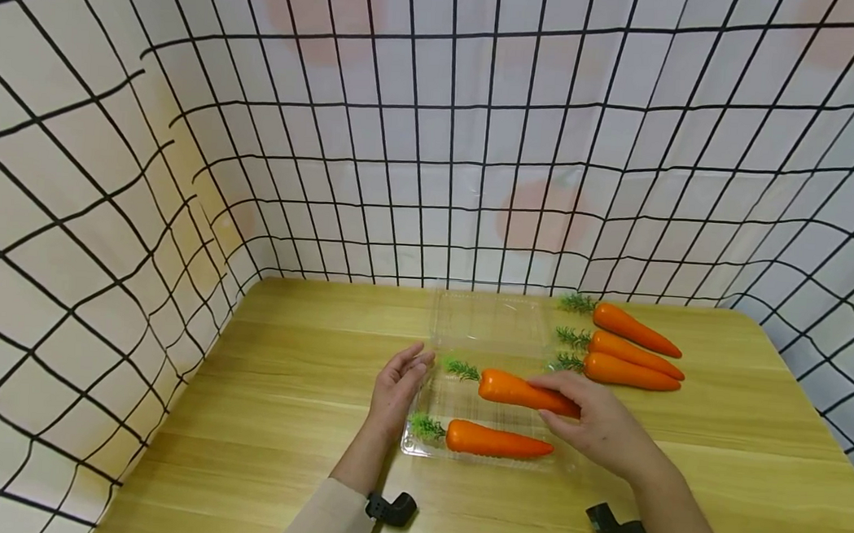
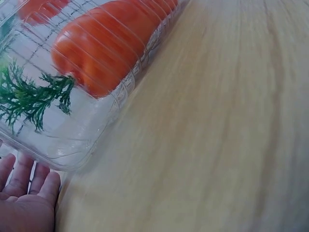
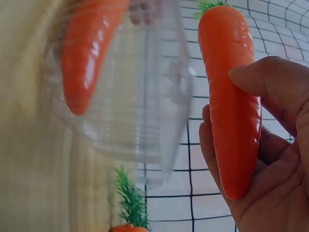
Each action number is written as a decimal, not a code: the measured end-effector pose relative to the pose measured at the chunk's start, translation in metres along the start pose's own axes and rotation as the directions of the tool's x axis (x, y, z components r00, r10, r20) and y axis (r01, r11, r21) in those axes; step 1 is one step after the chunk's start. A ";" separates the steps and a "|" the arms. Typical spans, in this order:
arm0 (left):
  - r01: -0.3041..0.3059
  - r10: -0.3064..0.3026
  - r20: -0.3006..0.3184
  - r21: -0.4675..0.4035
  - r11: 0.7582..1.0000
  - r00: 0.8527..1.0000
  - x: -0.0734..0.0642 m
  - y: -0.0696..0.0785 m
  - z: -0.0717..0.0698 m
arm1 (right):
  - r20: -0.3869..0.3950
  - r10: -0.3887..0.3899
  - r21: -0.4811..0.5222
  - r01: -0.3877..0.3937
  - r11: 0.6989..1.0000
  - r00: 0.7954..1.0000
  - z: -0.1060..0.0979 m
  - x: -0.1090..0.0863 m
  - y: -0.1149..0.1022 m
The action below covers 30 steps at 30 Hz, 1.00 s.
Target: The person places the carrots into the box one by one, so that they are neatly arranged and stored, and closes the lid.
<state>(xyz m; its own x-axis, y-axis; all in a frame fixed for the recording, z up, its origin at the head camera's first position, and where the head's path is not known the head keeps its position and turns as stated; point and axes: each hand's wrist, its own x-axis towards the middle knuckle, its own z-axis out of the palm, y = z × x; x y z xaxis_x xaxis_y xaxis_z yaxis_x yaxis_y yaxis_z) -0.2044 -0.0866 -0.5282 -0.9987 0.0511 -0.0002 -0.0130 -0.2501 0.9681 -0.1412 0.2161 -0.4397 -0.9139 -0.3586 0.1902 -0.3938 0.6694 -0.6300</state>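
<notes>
My right hand [image 1: 594,419] pinches a carrot [image 1: 508,387] between thumb and fingers. It hangs over a clear plastic clamshell box [image 1: 491,417], its green leafy top pointing left. In the right wrist view the thumb presses on the side of the held carrot [image 3: 229,111]. Along the front of the box lies another carrot [image 1: 486,439], leaves at the left end; the left wrist view shows this carrot [image 2: 104,46] through the clear wall. My left hand [image 1: 393,391] is at the box's left edge, fingers loosely extended beside the rim and holding nothing.
The clear lid [image 1: 490,319] lies folded back behind the box. To the right, three more carrots lie side by side on the wooden table [image 1: 296,373], the nearest carrot [image 1: 629,372] close to the box. Black wire grid panels [image 1: 448,166] enclose the back and sides.
</notes>
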 end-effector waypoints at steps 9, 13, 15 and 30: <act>-0.010 0.010 -0.007 0.073 0.997 1.000 -0.002 0.001 0.002 | 0.039 -0.038 -0.019 0.039 0.999 0.999 0.015 0.005 -0.003; -0.003 0.004 -0.018 0.096 0.995 1.000 -0.001 0.001 0.003 | 0.062 -0.037 -0.016 0.038 0.999 0.997 0.020 0.006 -0.004; 0.003 -0.001 -0.021 0.094 0.996 1.000 -0.001 0.001 0.004 | 0.071 -0.031 -0.028 0.033 0.999 0.997 0.023 0.006 -0.004; 0.022 -0.019 -0.035 0.097 0.995 0.999 -0.002 0.003 0.003 | 0.134 -0.020 -0.089 0.032 0.996 0.991 0.036 0.009 -0.007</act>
<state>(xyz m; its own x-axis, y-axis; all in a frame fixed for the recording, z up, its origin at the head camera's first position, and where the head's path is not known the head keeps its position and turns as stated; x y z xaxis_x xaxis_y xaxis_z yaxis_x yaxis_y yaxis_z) -0.2021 -0.0843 -0.5248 -0.9994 0.0215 -0.0270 -0.0299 -0.1538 0.9876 -0.1436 0.1847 -0.4612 -0.8845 -0.4558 0.0997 -0.4298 0.7126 -0.5545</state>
